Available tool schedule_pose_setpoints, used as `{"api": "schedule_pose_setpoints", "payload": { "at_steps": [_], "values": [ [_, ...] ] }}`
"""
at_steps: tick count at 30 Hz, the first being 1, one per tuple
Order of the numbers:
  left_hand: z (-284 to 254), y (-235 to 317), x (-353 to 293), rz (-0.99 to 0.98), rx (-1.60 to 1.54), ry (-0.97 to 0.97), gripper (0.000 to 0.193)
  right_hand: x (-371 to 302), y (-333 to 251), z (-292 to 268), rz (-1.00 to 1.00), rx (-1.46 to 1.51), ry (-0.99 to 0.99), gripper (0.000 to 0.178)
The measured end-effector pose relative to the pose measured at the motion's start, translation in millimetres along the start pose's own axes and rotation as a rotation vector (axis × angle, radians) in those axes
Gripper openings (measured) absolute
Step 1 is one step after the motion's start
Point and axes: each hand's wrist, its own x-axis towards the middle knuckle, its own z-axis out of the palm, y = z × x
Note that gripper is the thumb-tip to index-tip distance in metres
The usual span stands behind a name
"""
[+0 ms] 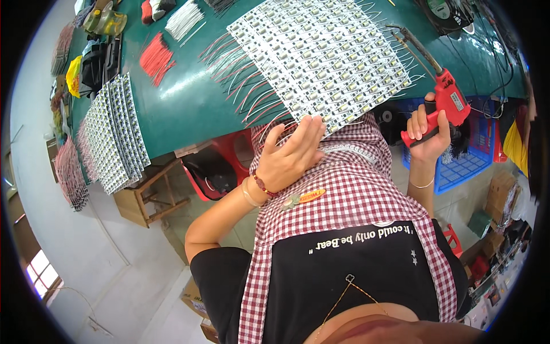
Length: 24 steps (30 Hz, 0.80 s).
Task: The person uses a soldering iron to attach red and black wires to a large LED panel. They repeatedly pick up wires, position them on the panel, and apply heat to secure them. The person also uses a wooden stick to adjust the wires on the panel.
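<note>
Nearest to us are a black T-shirt [344, 269] and, over it, a red-and-white checked apron [321, 223]. Our left hand [291, 153] lies palm down, fingers extended side by side and the thumb apart, its fingertips on the near corner of a white LED circuit-board panel [329, 63]. That corner reaches past the table edge, over the apron; the rest lies on the green tabletop [189, 114]. Our right hand [428, 132] curls around the handle of a red soldering gun [451, 98], whose nozzle points up beside the panel's right edge; we cannot tell whether its tip touches anything. Red and white wires [249, 94] fringe the panel's left side and crowd the space beside our left hand.

Below the tabletop, we see a blue plastic crate [467, 172] on the right and a red plastic chair [238, 157] and a wooden stool [134, 203] on the left. More LED panels [114, 135] overlap at the left end. Farther across lie a red wire bundle [156, 60] and a white wire bundle [184, 22], with a black fan [442, 14] at the far right.
</note>
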Motion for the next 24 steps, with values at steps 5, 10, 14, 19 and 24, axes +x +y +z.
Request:
{"api": "schedule_pose_setpoints", "payload": {
  "at_steps": [5,10,14,19,24],
  "values": [
    [4.7,3.0,-6.9,-0.007,0.017,-0.014,0.039,-2.4,-2.0,-2.7,-0.007,-0.003,0.046,0.042],
    [1.5,9.3,-5.1,-0.071,-0.021,0.022,0.046,0.2,-1.9,-2.3,0.004,0.005,0.02,0.042],
    [-12.5,5.3,15.9,-0.134,-0.031,-0.089,0.057,1.5,-2.7,0.9,0.002,-0.005,0.023,0.042],
    [-6.1,2.3,7.7,-0.11,0.001,-0.124,0.062,1.4,-1.5,2.1,0.006,-0.001,0.019,0.041],
    [-4.7,7.3,1.3,-0.165,-0.057,-0.15,0.064,-1.3,-3.2,-1.2,0.008,-0.006,0.053,0.041]
  ]
}}
